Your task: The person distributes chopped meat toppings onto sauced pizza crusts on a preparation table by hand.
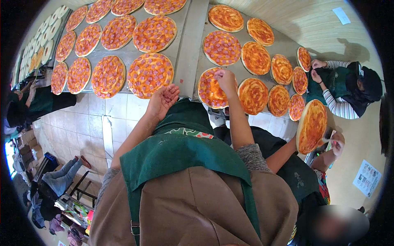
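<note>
My left hand (163, 101) is cupped palm up at the table's front edge, just below a pizza base topped with pink diced ham (150, 76). Whether bits of ham lie in its palm is too small to tell. My right hand (225, 83) is closed in a pinch above a sauced pizza base (212, 93) that carries some ham cubes on its left part. Anything between those fingertips is hidden. Behind that base lies another one dotted with ham (222, 48). To its right sits a base with only swirled red sauce (254, 96).
Several ham-topped bases cover the left metal table (179, 41). At right, one co-worker holds up a sauced base (312, 127); another, in striped sleeves (341, 107), works at the table's far end. Plain bases (48, 33) and another person stand at left.
</note>
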Demonstrator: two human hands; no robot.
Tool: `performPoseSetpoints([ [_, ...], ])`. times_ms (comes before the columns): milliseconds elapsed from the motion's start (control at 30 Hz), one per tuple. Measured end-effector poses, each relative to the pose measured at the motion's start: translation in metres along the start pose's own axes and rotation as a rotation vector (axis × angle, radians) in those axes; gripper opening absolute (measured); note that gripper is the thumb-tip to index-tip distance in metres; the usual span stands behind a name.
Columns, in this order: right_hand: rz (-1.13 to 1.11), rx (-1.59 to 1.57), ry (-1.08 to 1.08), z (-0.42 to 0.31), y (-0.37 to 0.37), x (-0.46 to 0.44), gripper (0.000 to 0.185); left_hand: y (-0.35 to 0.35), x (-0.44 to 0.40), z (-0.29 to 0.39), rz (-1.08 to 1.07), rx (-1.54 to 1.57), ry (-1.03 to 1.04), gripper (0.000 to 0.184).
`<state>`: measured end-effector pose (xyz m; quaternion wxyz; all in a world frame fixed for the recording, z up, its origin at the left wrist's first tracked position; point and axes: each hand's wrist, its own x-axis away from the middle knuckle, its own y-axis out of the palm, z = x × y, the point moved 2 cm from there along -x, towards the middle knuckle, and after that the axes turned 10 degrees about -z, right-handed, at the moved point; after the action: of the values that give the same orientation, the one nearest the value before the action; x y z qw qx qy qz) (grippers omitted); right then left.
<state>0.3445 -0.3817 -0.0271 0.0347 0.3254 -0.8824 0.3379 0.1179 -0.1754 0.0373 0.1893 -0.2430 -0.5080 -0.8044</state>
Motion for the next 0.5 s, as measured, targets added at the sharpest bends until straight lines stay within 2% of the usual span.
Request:
performPoseSetpoints([
  [167, 0.076, 0.358, -0.023, 0.017, 0.010, -0.015, 0.007, -0.001, 0.003, 0.001, 0.003, 0.028, 0.015, 0.034],
  [267, 0.086, 0.578, -0.112, -0.036, 0.013, -0.003, 0.006, -0.003, 0.003, 0.004, -0.008, 0.032, 0.027, 0.034],
  [367, -0.010, 0.330, -0.292, -0.045, 0.066, -0.009, 0.008, -0.002, 0.005, 0.004, 0.022, 0.021, 0.025, 0.035],
  [433, -0.110, 0.393, -0.389, -0.071, 0.087, 0.002, 0.011, -0.001, 0.004, 0.004, 0.023, 0.018, 0.019, 0.036],
  [500, -0.114, 0.468, -0.391, -0.078, 0.103, 0.006, 0.013, -0.002, 0.003, 0.003, -0.004, 0.029, 0.013, 0.036],
])
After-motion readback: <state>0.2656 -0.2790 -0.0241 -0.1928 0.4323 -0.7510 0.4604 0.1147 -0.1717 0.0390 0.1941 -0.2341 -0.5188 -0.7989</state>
